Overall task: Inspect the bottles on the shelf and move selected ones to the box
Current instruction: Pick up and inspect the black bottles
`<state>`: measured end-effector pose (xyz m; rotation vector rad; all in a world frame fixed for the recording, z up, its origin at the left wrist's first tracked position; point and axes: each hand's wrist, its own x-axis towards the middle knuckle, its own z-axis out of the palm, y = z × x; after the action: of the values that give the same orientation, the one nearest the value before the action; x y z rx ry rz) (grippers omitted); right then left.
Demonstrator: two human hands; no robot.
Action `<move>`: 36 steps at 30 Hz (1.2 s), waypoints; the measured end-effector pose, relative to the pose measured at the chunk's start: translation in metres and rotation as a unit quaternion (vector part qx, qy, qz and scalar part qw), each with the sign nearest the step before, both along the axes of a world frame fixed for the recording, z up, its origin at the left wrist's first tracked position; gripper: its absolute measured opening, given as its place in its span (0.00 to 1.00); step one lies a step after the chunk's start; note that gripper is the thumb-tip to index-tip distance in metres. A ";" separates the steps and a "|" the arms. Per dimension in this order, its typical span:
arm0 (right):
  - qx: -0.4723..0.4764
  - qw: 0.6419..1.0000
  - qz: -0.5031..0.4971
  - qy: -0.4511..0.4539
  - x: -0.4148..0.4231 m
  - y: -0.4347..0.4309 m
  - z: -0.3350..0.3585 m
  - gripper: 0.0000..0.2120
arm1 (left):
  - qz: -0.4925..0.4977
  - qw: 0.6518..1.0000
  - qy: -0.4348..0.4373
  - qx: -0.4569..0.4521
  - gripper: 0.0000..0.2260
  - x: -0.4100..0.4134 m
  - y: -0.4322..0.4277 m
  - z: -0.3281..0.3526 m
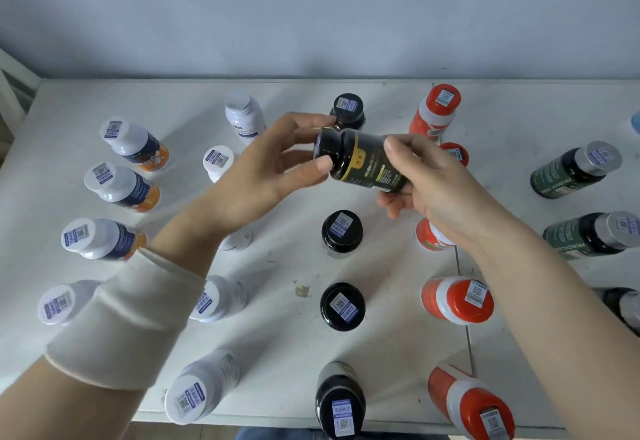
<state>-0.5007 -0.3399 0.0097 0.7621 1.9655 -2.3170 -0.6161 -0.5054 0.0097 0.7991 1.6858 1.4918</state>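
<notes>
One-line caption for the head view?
The left hand and right hand hold a black bottle sideways above rows of upright bottles on a white shelf.

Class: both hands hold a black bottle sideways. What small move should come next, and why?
Probably roll the black bottle between the left hand and right hand: the right one covers part of its label, so inspection looks unfinished.

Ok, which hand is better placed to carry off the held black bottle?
Right, probably: the right hand grips the black bottle round its body; the left hand only pinches its cap.
</notes>
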 end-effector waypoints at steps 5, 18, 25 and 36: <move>0.112 0.989 -0.008 0.095 0.013 -0.012 -0.001 0.15 | 0.048 0.998 -0.021 0.023 0.10 0.012 0.003 0.003; 0.029 0.988 -0.006 0.151 0.035 -0.027 0.002 0.19 | 0.097 0.989 -0.084 0.075 0.10 0.028 -0.004 0.004; 0.021 0.990 -0.029 0.136 0.042 -0.025 0.005 0.20 | 0.085 0.985 -0.103 0.111 0.11 0.029 -0.005 0.006; 0.436 0.873 -0.032 0.217 0.035 -0.039 0.004 0.25 | 0.138 0.970 -0.190 0.069 0.08 0.023 0.000 -0.002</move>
<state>-0.4661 -0.3786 0.0133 0.2797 3.2843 -1.6163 -0.5936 -0.5050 0.0080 0.3220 1.4545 1.8338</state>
